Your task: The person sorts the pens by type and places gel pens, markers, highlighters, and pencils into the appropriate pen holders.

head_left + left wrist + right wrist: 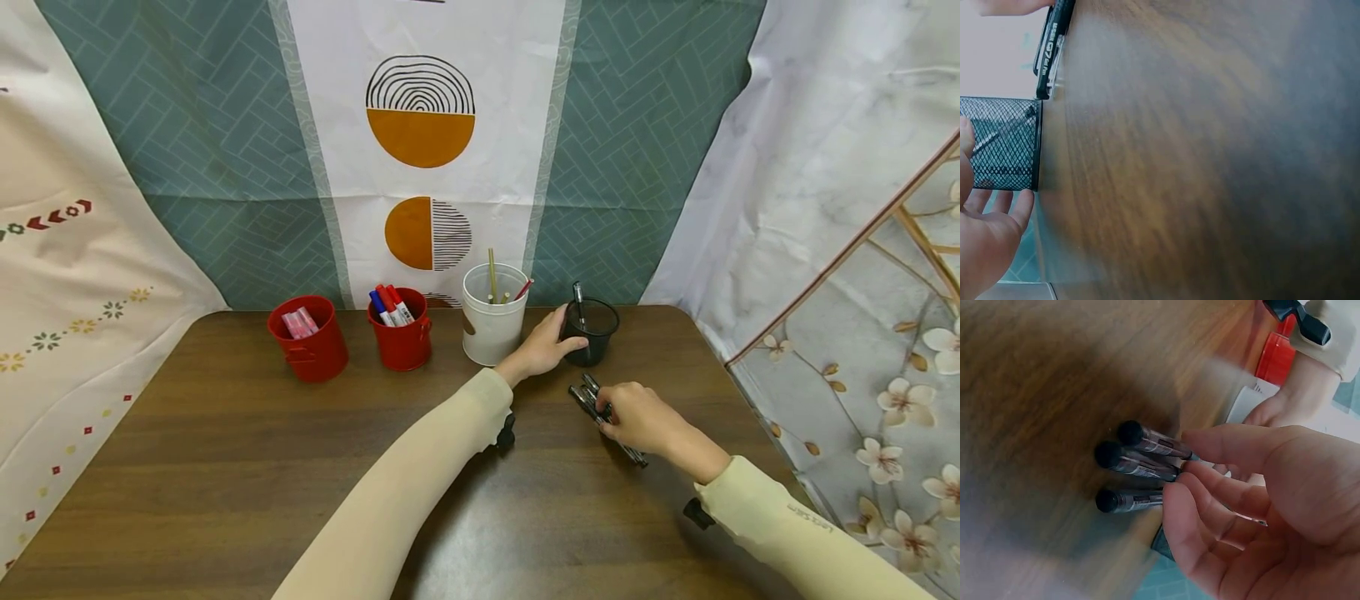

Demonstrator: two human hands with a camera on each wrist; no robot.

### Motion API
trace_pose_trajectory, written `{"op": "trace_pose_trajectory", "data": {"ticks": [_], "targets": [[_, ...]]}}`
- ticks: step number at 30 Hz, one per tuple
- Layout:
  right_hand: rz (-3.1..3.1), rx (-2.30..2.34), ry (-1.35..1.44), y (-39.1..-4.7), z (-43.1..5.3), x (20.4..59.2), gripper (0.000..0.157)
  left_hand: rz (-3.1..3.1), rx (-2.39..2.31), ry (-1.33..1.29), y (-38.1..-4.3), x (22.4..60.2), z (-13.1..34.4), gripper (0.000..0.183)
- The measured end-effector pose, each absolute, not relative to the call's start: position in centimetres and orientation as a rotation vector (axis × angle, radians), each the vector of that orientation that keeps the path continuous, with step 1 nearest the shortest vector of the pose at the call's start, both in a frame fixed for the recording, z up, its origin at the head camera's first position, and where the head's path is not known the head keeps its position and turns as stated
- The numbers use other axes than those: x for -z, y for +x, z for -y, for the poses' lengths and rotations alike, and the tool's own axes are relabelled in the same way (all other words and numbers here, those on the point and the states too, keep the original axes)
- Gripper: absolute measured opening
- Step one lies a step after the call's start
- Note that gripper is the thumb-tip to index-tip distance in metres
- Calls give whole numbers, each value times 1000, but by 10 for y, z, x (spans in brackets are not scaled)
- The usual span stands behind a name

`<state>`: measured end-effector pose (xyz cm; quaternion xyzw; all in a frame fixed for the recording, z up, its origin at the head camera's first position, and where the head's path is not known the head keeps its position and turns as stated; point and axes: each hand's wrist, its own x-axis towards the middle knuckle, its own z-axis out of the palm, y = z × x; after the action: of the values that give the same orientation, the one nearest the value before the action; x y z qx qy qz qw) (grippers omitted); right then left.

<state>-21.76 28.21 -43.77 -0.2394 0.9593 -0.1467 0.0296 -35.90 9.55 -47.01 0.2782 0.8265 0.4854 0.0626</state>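
At the table's back right stands a black mesh pen cup (597,343), with one pen (578,300) leaning inside it. My left hand (542,346) holds the cup from its left side; in the left wrist view the thumb and fingers lie around the mesh wall (1007,147). Just in front of the cup, my right hand (643,418) pinches a small bunch of black gel pens (582,400) low over the tabletop. Three dark pen ends (1129,465) stick out past the thumb and fingertips in the right wrist view.
A white bucket (491,333) with sticks stands left of the mesh cup. Farther left are a red bucket (402,343) of red and blue markers and another red bucket (318,354) holding pink-and-white items. Cloth hangs behind the brown wooden table (300,467).
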Motion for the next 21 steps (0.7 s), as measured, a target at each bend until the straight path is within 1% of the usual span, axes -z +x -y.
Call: {"op": "trace_pose_trajectory", "data": {"ticks": [5,15,21], "targets": [[-2970,402,-766,-215,-278,440,15,-2496,-1468,848,-360,471,-95,73],[-2956,406,-776,-212,-274,441,14,-2505,-1475,853,-359,472,-96,73],[-2870,479,-767,-212,-278,434,15,-2503,-1475,844,-359,472,-95,74]]}}
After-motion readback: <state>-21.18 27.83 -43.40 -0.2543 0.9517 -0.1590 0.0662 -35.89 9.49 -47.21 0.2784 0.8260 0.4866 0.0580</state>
